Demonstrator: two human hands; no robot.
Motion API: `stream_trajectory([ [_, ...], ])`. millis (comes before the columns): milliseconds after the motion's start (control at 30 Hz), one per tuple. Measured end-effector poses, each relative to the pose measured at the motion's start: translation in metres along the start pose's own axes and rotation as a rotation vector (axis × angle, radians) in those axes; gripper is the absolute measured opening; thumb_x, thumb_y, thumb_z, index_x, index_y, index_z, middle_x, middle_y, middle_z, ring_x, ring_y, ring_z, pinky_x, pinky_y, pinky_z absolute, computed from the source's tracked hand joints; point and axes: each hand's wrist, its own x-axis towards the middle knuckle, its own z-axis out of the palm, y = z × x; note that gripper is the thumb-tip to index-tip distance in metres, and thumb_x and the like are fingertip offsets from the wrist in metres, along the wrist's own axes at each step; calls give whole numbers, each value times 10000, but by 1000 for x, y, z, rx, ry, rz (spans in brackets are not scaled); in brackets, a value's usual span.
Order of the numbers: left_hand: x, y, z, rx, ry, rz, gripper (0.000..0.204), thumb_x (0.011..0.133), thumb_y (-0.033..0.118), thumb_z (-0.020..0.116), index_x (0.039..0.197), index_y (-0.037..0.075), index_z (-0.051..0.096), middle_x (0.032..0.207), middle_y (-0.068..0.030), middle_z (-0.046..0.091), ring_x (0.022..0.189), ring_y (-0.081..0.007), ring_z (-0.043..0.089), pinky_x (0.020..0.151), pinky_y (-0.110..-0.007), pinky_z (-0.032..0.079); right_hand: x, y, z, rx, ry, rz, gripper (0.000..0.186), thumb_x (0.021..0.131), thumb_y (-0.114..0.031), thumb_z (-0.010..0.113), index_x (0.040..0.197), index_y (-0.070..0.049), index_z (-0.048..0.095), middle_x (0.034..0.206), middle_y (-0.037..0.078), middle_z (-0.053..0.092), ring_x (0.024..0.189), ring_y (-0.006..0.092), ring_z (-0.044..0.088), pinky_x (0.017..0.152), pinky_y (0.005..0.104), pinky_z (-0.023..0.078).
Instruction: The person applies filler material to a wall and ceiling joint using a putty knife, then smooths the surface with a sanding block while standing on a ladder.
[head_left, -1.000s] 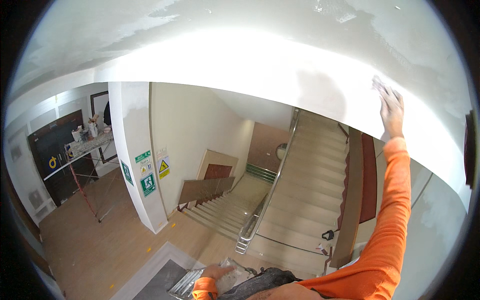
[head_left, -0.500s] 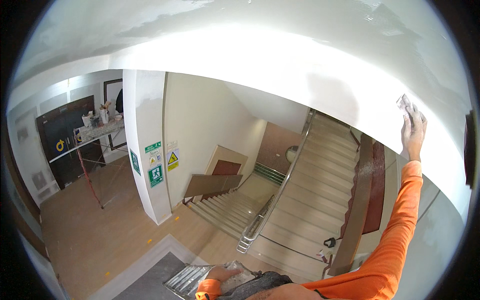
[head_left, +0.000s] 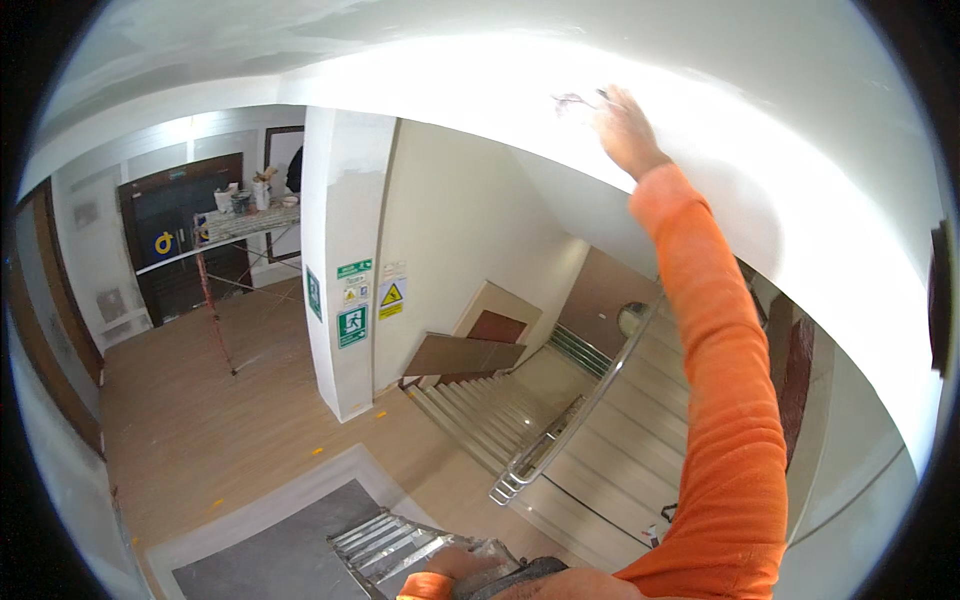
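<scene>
Stairs (head_left: pixel 615 458) and railing (head_left: pixel 580 407) lie below the right hand (head_left: pixel 628 132), which pinches a blurred flat tool (head_left: pixel 572 100) at its left, nearer the pillar (head_left: pixel 345 220) than before; left hand (head_left: pixel 455 563), beside ladder (head_left: pixel 388 545): grip unclear.

You stood at a stairwell landing in what looked like a public or office building under renovation. The wide stairs (head_left: pixel 640 440), metal handrail (head_left: pixel 585 405), green exit sign (head_left: pixel 352 326) and yellow warning sign (head_left: pixel 391 293) suggested shared premises; a scaffold (head_left: pixel 208 290) bearing tubs (head_left: pixel 240 203), a metal ladder (head_left: pixel 362 538) and a patchy wall (head_left: pixel 90 262) around you showed the building work.
</scene>
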Motion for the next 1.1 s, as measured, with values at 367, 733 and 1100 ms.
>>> stream_trajectory([
  [367,11,-24,29,-23,278,178,1151,644,951,574,1315,20,663,1290,-303,644,1235,-449,605,1068,-436,453,60,-3,61,-223,338,6,186,873,-120,587,958,-71,745,1147,125,704,1166,320,558,1042,459,450],
  [733,1,-6,11,20,181,100,1187,646,953,573,1227,-77,677,1264,-314,653,1224,-451,613,1063,-442,456,-220,132,-255,-391,42,216,304,975,-77,630,1261,-137,712,1344,75,667,1268,318,571,1115,433,409],
  [1100,-21,10,0,9,130,32,1124,634,933,601,1125,-71,722,1188,-320,682,1159,-436,652,990,-445,499,-379,130,-379,-270,61,541,354,1012,-71,542,1353,-24,625,1407,178,614,1346,333,552,1154,428,376],
])
